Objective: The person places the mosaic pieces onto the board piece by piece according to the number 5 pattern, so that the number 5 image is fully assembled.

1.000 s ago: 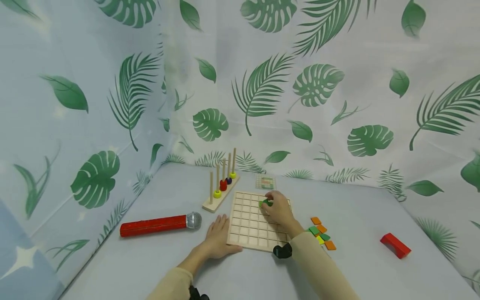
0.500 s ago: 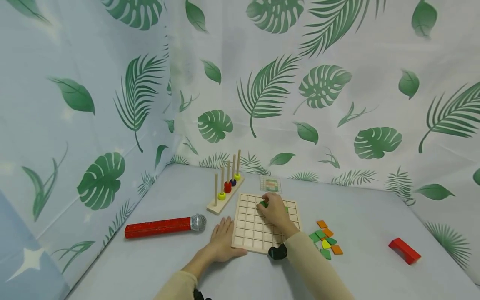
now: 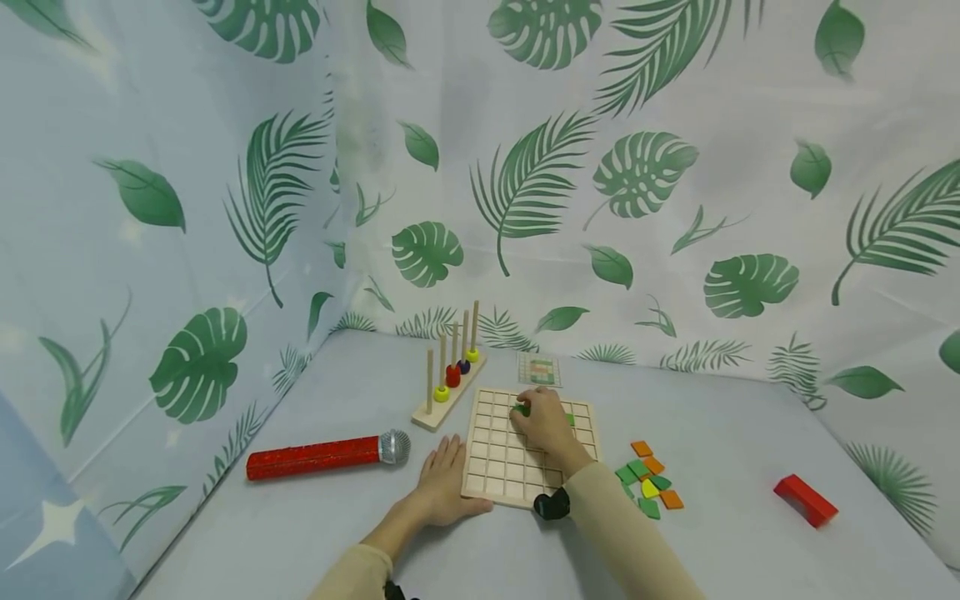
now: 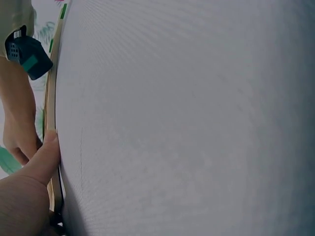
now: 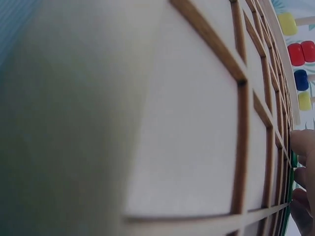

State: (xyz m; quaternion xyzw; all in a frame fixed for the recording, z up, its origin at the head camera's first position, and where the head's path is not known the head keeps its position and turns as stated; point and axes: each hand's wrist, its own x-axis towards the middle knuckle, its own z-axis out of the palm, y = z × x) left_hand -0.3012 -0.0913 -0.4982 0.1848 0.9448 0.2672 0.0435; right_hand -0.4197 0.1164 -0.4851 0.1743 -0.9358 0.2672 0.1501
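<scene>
My left hand [image 3: 442, 487] lies with straight fingers at the left edge of a wooden grid board [image 3: 498, 450]. Its thumb [image 4: 45, 152] touches the board's near side in the left wrist view. Over the far part of the board, my right hand [image 3: 547, 421] pinches a small green tile [image 3: 521, 409] between thumb and fingers, right at the grid. The fingers mostly cover this tile. Another green tile [image 3: 571, 419] sits in the grid just right of the hand. In the right wrist view, the fingertips [image 5: 301, 142] are at the board's far end.
Several orange, green and yellow tiles [image 3: 650, 488] lie right of the board. A pattern card [image 3: 539, 369] is behind it. A peg stand with beads [image 3: 450, 392] and a red microphone [image 3: 322, 455] stand left. A red block [image 3: 806, 500] lies far right.
My right hand has moved slightly left across the board with the green tile, uncovering another green tile at its right. My left hand stays at the board's edge. The head view has shifted a little.
</scene>
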